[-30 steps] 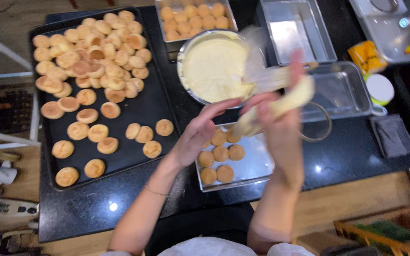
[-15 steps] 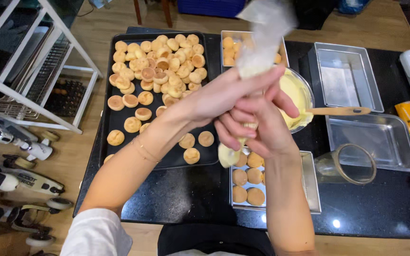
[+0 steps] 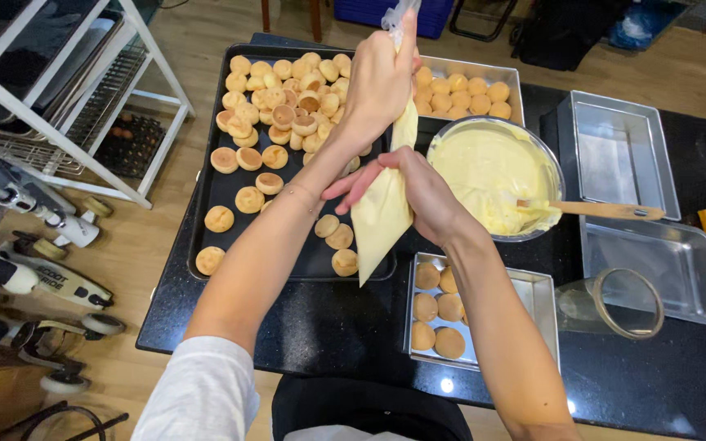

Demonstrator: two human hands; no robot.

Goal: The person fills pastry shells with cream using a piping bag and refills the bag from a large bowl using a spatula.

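My left hand [image 3: 380, 80] grips the twisted top of a clear piping bag [image 3: 383, 219] full of pale yellow cream. My right hand [image 3: 421, 189] wraps around the bag's middle from the right. The bag hangs upright, its tip pointing down over the near edge of a black baking tray [image 3: 207, 192] that carries many small round golden puffs [image 3: 288, 90]. To the right stands a metal bowl [image 3: 538, 149] of the same yellow cream with a wooden spatula [image 3: 606, 211] resting in it. Below the bowl a small metal tray [image 3: 533, 296] holds several puffs.
Another metal tray of puffs [image 3: 467, 91] sits at the back. Two empty metal pans [image 3: 624, 155] [image 3: 668, 263] and a glass cup lying on its side [image 3: 614, 304] are on the right. A white wire rack [image 3: 67, 122] and scooters [image 3: 34, 278] stand on the floor at left.
The bag has gone from lying across my hands to hanging upright. My left hand rose to its twisted top and my right hand closed around its middle.
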